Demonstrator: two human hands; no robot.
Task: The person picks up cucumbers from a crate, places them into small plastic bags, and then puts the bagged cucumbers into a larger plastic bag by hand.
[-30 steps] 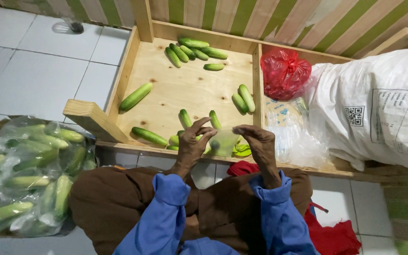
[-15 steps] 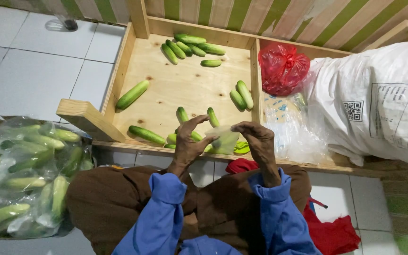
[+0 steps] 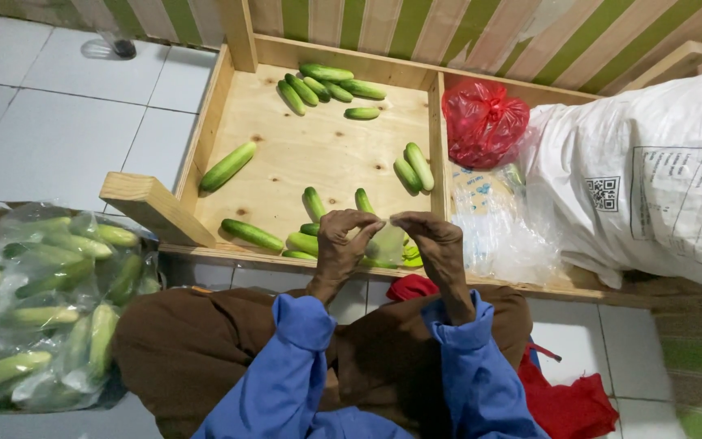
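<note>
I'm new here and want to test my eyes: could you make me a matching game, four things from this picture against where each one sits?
Things:
1. small clear bag
2. red plastic bag
3. big clear sack of cucumbers
4. white woven sack

Places:
A. on the floor by the person's left knee
B. far right, lying over the wooden tray
C. pinched between the left hand and right hand
D. in the tray's right compartment, at the back

Pairs: 1-C, 2-D, 3-A, 4-B
</note>
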